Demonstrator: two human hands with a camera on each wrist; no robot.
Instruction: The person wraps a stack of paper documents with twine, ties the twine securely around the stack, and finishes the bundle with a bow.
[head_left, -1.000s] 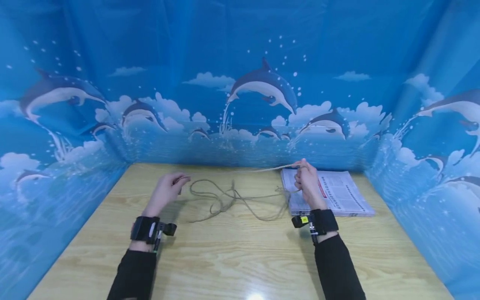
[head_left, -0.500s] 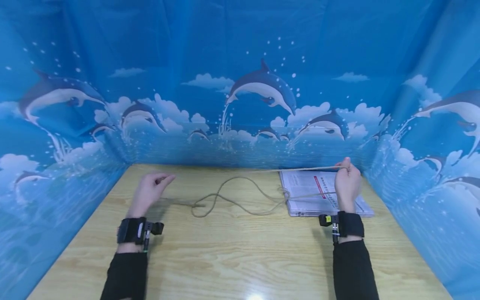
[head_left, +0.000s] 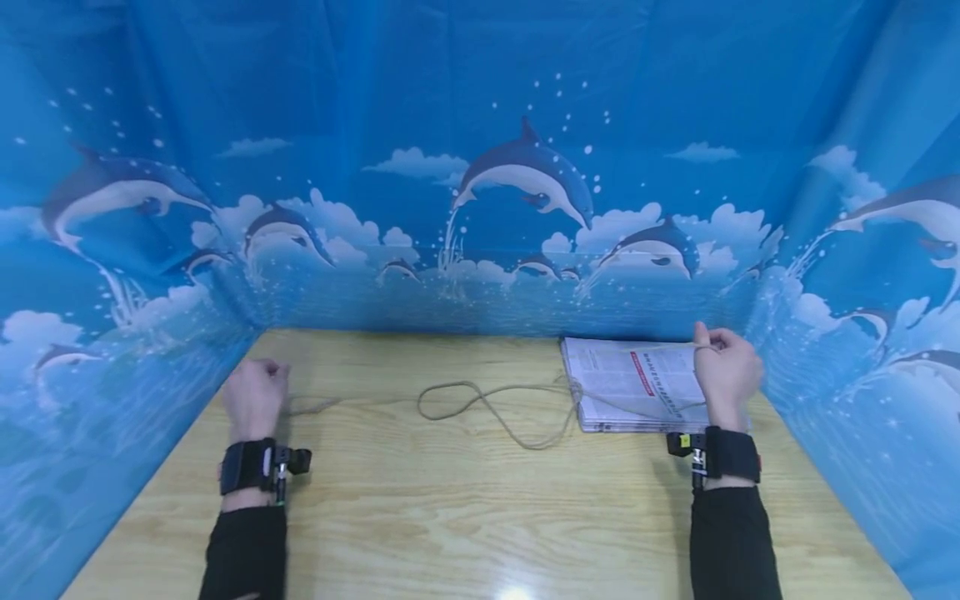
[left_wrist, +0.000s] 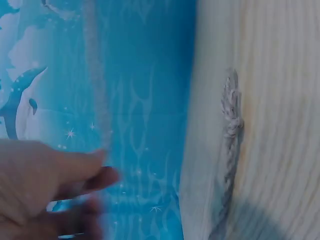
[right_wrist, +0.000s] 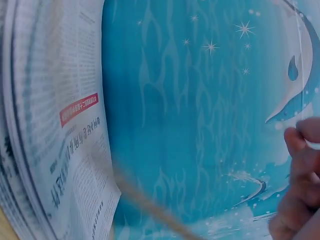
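Observation:
A thin beige rope (head_left: 532, 447) lies in loose curves across the middle of the table. Its right part crosses a folded stack of newspapers (head_left: 603, 367). At the left, my left hand (head_left: 255, 396) pinches a blurred stretch of rope between thumb and finger; in the left wrist view that stretch leads away from the fingertips. A knotted rope end (left_wrist: 232, 125) rests on the tabletop beside this hand. My right hand (head_left: 727, 371) is raised at the newspapers' right side, gripping the rope, which runs left from it over the stack and blurs in the right wrist view.
The wood-grain table (head_left: 450, 517) is enclosed at the back and both sides by a blue dolphin-print curtain (head_left: 337, 292). The newspaper stack lies near the back right, close to the curtain.
My hands have spread apart, the left moving left and the right moving right past the newspapers. The tangled loops of rope between them have drawn out into fewer, longer curves.

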